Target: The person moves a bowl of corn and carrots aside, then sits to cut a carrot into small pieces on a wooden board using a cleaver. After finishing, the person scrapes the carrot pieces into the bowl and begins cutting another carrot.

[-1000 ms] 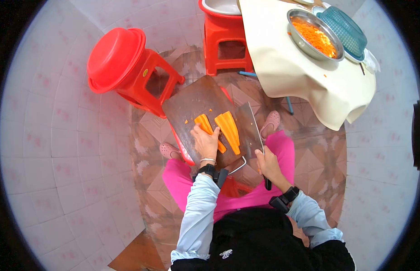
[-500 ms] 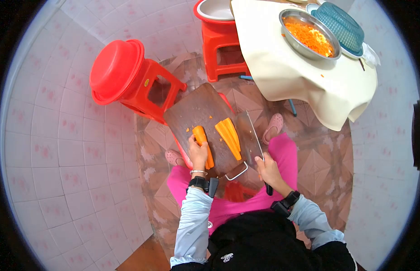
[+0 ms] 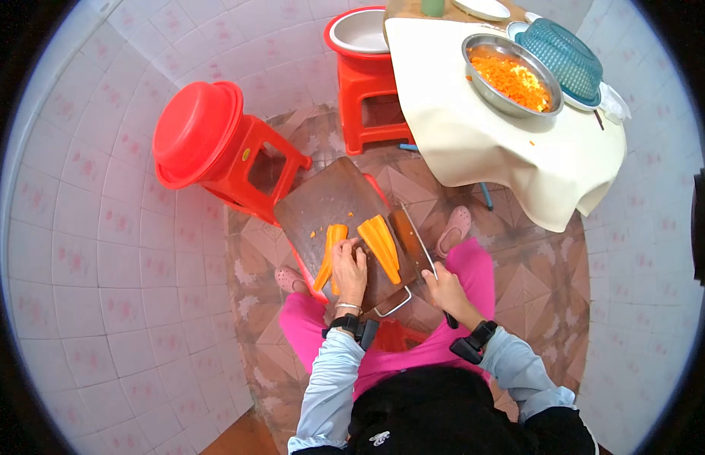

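My right hand (image 3: 443,288) grips a cleaver (image 3: 412,236) by its dark handle, with the wide blade standing on edge at the right side of a brown cutting board (image 3: 318,189). My left hand (image 3: 349,271) is over the board, fingers loosely apart, beside and partly covering some long orange carrot pieces (image 3: 333,236). Just right of its fingertips, another group of carrot slices (image 3: 379,246) lies side by side. Small carrot bits are scattered on the wood. Whether the left fingertips touch a piece is hard to see.
A red stool (image 3: 254,163) with an upturned red basin (image 3: 197,129) stands at left. Behind the board, another red stool (image 3: 354,106) carries a white-lined basin (image 3: 360,32). On the cloth-covered table (image 3: 436,98) sit a steel bowl (image 3: 480,83) of chopped carrot and a teal basket (image 3: 561,57).
My left hand has shifted right, off the top of the left carrot, which now shows as separate pieces. The cleaver stays in my right hand, its blade turned slightly. The view has tilted up a little.
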The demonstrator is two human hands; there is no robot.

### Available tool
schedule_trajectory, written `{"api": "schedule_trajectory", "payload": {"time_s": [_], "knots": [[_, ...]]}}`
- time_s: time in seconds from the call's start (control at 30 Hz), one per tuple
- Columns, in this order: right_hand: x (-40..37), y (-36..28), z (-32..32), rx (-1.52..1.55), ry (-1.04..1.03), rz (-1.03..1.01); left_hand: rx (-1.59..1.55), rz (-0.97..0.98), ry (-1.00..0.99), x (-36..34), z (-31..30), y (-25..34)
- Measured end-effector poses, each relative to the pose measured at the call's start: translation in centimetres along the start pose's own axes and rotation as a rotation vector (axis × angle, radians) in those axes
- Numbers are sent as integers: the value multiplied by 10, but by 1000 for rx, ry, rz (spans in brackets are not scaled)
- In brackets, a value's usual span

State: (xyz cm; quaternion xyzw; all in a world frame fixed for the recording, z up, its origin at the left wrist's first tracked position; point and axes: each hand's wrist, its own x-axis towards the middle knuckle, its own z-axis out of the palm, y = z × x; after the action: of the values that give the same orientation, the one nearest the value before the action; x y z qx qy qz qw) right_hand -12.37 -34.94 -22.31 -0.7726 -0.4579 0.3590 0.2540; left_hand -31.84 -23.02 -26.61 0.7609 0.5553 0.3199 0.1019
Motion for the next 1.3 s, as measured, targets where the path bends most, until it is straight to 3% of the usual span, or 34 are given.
{"api": "schedule_trajectory", "payload": {"time_s": [0.07,0.13,0.2,0.23,0.33,0.53,0.67,0.73,0.8,1.0,1.03,1.13,1.23,1.3], "knots": [[-1,0,4,-44,4,-58,-408,-334,-167,-7,22,-8],[-6,-5,9,-85,7,-114,-409,-322,-107,-13,34,-10],[-16,-14,9,-15,-43,-161,-562,-496,-82,-16,43,-15],[-19,-17,9,-23,-98,-128,-458,-357,11,-14,41,-11],[-28,-29,11,-63,-138,-114,-510,-520,-111,-11,28,-9],[-19,-25,12,-77,-28,-109,-400,-510,-94,-10,30,-7],[-8,-20,11,-190,-24,-93,-503,-478,-121,-5,32,2],[-14,-21,14,-159,-47,-80,-133,-287,-85,-7,27,4],[-21,-20,19,-121,-70,-67,-229,-368,-154,-9,20,6],[-30,-7,29,-10,-98,18,-267,-165,-150,-11,-2,0],[-29,-5,26,-27,-84,-23,-101,-84,-80,-4,-17,5],[-29,-2,26,-43,-72,-67,221,-183,-144,4,-37,-3],[-27,-1,30,-62,-34,-120,254,-204,-247,1,-38,-11],[-31,0,32,-87,1,-156,187,-200,-207,-6,-29,-26]]}}
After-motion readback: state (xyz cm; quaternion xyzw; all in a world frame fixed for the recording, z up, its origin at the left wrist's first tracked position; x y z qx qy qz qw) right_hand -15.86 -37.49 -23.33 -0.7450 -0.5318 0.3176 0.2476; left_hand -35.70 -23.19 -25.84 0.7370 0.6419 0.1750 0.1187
